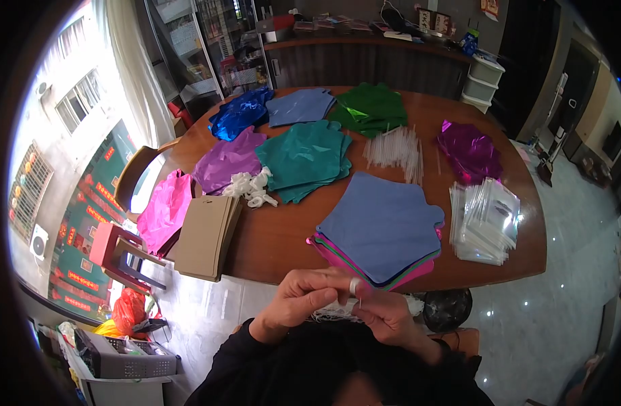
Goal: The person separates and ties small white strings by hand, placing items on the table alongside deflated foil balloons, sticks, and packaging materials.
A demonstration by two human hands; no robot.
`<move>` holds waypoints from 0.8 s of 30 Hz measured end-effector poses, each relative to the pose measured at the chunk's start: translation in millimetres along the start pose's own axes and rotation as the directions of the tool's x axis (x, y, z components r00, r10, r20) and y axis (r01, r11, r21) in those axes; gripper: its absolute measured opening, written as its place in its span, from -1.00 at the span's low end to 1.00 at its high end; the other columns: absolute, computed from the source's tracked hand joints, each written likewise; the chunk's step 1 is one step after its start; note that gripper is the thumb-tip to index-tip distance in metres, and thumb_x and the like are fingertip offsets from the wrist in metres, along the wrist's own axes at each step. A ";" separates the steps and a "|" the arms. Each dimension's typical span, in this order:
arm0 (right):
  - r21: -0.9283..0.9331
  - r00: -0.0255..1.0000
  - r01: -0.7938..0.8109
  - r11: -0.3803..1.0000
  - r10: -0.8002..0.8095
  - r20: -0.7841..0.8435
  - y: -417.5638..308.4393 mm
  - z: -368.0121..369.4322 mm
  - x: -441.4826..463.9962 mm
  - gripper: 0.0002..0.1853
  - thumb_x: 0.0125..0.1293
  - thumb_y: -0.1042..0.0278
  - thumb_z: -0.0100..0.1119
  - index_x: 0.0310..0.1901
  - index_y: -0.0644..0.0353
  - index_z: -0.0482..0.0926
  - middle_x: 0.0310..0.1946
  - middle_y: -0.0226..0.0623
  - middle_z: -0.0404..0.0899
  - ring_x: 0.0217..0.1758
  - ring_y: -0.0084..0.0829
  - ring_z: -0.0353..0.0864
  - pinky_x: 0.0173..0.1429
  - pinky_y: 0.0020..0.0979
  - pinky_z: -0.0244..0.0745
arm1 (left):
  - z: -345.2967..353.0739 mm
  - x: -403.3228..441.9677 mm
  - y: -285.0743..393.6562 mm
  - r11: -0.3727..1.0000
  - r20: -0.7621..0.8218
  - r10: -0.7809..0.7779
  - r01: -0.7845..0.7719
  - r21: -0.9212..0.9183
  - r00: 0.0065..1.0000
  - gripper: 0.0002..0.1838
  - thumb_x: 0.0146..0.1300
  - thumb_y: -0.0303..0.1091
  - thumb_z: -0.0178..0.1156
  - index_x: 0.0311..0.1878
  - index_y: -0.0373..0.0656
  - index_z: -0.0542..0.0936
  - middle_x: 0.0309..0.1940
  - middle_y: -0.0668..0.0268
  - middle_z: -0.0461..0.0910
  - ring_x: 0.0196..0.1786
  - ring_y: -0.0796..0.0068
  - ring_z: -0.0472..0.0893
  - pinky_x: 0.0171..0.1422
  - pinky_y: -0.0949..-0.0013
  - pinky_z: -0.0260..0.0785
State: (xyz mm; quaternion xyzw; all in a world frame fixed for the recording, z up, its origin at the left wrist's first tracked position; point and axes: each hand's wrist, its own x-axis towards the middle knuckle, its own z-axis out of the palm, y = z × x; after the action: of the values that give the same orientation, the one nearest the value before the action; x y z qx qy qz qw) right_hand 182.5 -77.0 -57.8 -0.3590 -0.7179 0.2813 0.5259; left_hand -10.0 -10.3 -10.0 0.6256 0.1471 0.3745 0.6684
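My left hand [302,298] and my right hand [390,317] meet in front of the table's near edge, both with bent, closed fingers. Between their fingertips is a small white loop [354,285]; whether it is held or worn round a finger is unclear. My right fingers are pinched together, and what is in them is too small to make out. White stringy material [327,312] shows partly behind my hands. Just beyond them lies a stack of shaped sheets [381,227], blue-grey on top, with pink and green edges below.
On the wooden table [290,233] lie brown cards [203,237], white loops [253,187], teal sheets [304,159], purple sheets [228,159], clear sticks [396,150], magenta foil [469,152] and clear plastic sleeves [485,222]. A black round stool [448,310] stands right of my hands.
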 end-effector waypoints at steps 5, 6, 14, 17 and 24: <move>-0.004 0.999 0.032 0.999 -0.032 -0.011 -3.7 -2.8 -1.8 -0.94 0.21 0.62 0.26 -0.30 0.26 0.66 -0.53 -0.36 0.51 -0.57 -0.42 0.29 -0.41 -0.43 0.24 | -10.0 2.9 -8.8 0.918 -0.045 0.077 -0.053 0.392 0.996 -0.80 0.31 -0.59 0.12 -0.13 -0.28 0.72 -0.34 0.30 0.63 -0.27 0.42 0.44 -0.04 0.42 0.28; -0.005 0.999 0.015 1.000 -0.015 -0.034 -5.4 -5.0 -1.8 -0.94 0.21 0.62 0.26 -0.30 0.26 0.66 -0.53 -0.37 0.51 -0.57 -0.42 0.28 -0.41 -0.44 0.23 | -16.8 3.8 -12.6 0.836 0.034 0.095 -0.098 0.539 0.995 -0.78 0.32 -0.59 0.12 -0.09 -0.28 0.72 -0.31 0.29 0.64 -0.26 0.44 0.44 -0.03 0.43 0.28; 0.022 0.979 -0.116 0.993 0.118 -0.165 -6.3 -8.1 -1.5 -0.94 0.23 0.64 0.25 -0.32 0.26 0.65 -0.54 -0.39 0.51 -0.57 -0.44 0.27 -0.43 -0.44 0.20 | -24.7 -3.4 2.3 0.981 0.351 -0.031 -0.039 0.191 0.936 -0.78 0.31 -0.58 0.15 -0.05 -0.28 0.72 -0.27 0.27 0.66 -0.25 0.43 0.47 -0.05 0.43 0.30; 0.019 0.992 -0.113 0.993 0.114 -0.053 -6.7 -5.1 1.4 -0.93 0.24 0.64 0.23 -0.31 0.26 0.65 -0.54 -0.39 0.48 -0.57 -0.47 0.27 -0.44 -0.44 0.18 | -13.5 -7.1 9.9 0.964 0.148 -0.063 0.099 -0.248 0.987 -0.82 0.30 -0.58 0.17 -0.11 -0.28 0.72 -0.27 0.28 0.66 -0.25 0.38 0.49 -0.07 0.42 0.32; -0.003 0.999 -0.032 0.999 0.032 -0.041 -9.9 -3.3 3.0 -0.92 0.24 0.65 0.22 -0.31 0.26 0.65 -0.54 -0.38 0.49 -0.57 -0.46 0.27 -0.43 -0.44 0.18 | -17.3 3.0 -4.1 0.946 0.064 0.005 -0.025 0.322 0.998 -0.74 0.30 -0.59 0.16 0.01 -0.30 0.70 -0.13 0.21 0.70 -0.22 0.35 0.51 -0.06 0.41 0.35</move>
State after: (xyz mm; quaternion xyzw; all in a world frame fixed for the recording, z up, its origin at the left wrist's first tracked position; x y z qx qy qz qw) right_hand 182.9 -80.2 -47.5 -0.3771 -0.7015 0.2810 0.5355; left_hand -18.2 4.5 -16.1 0.7390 0.1807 0.3309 0.5583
